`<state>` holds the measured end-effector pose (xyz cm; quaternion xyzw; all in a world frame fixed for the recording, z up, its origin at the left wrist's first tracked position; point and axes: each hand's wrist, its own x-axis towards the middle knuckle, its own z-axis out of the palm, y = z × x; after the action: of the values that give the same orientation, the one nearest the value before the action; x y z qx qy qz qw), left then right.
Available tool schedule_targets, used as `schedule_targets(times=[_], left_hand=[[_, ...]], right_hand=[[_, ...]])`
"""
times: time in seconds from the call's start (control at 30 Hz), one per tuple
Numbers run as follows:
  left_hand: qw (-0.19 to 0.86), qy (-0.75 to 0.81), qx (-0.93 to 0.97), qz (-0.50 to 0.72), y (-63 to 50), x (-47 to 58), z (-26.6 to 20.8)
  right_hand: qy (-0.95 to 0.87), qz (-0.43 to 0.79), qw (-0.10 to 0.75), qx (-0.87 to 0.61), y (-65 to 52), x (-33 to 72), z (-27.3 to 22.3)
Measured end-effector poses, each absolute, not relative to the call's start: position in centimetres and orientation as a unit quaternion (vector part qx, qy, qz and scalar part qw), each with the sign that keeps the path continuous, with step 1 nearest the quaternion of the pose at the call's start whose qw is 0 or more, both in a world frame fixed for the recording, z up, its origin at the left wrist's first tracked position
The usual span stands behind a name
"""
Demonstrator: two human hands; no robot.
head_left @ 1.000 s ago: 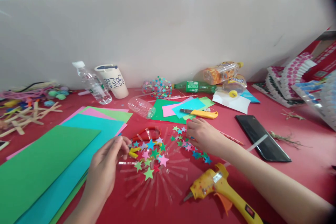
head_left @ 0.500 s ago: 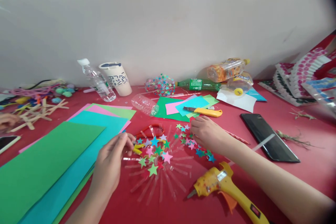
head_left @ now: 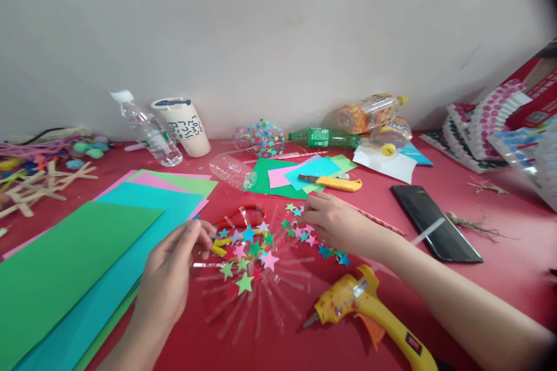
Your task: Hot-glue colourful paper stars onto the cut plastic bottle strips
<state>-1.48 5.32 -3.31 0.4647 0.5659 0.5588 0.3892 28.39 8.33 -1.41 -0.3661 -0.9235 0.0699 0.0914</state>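
My left hand (head_left: 174,258) is at the left side of a flattened clear plastic bottle piece cut into strips (head_left: 272,301), fingers curled together near the strip ends; what they pinch is hidden. Coloured paper stars (head_left: 255,249) sit on the middle of the strips. My right hand (head_left: 331,220) is bent down over a pile of loose paper stars (head_left: 324,250), fingers drawn together, their tips out of sight. Beneath the strips' far side lie a red-handled tool (head_left: 243,213) and a yellow-handled tool (head_left: 220,248). A yellow hot glue gun (head_left: 348,298) rests below my right forearm.
Coloured paper sheets (head_left: 82,243) spread at left. Behind are a utility knife (head_left: 337,183), a cut clear bottle (head_left: 232,171), a star-covered bottle (head_left: 263,138), a green bottle (head_left: 322,137), a water bottle (head_left: 148,130) and a cup (head_left: 185,127). A phone (head_left: 435,223) lies at right.
The view has shifted slightly, so everything sits a little further left. My right hand remains over the loose stars and my left hand beside the strips, with little change in pose.
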Motion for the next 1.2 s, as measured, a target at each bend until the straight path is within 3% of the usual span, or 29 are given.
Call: schedule_targets(times=[1.2], left_hand=[[0.392,0.552,0.488,0.551,5.0,-1.0,-2.9]], right_hand=[[-0.92,-0.001,0.07,-0.385,9.0,28.4,-3.0]])
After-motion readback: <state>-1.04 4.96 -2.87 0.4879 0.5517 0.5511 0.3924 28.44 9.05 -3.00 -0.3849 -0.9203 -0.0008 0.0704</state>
